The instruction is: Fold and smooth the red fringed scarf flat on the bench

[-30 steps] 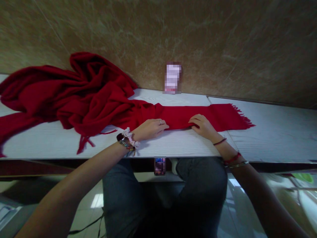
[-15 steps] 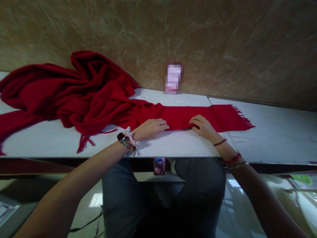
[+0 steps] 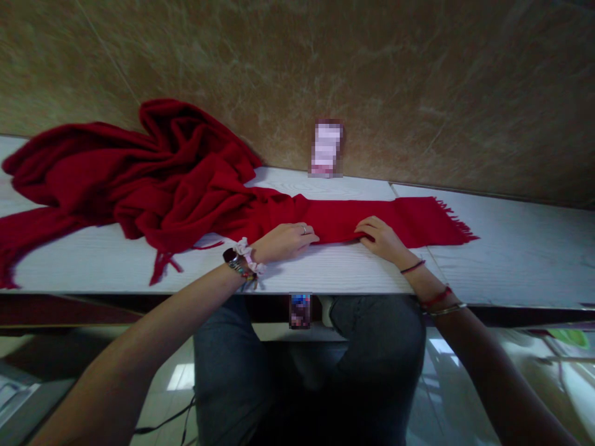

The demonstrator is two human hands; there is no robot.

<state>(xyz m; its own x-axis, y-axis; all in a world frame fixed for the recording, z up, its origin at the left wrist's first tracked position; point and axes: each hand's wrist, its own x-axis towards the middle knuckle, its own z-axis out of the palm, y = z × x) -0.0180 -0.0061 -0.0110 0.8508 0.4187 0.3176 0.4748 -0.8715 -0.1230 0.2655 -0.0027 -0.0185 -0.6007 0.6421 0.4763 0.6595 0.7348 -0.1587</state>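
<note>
A red fringed scarf (image 3: 339, 218) lies on a white wood-grain tabletop. Its right part is a flat, narrow strip ending in a fringe, while its left part is a loose, rumpled heap. My left hand (image 3: 290, 240) is closed on the strip's near edge, fingertips together, thumb hidden. Farther right along that same edge, my right hand (image 3: 379, 237) pinches the cloth between thumb and curled fingers. A ring, watch and scrunchie show on my left hand and wrist; bracelets circle my right wrist.
A brown marble-like wall (image 3: 395, 93) rises behind the tabletop (image 3: 511, 248). A blurred-out upright rectangle (image 3: 326, 148) leans against it. The table's front edge runs just above my knees. Something green (image 3: 569, 337) shows low at the right.
Both hands keep their places on the scarf's near edge. The heap on the left appears shifted very slightly right with the view.
</note>
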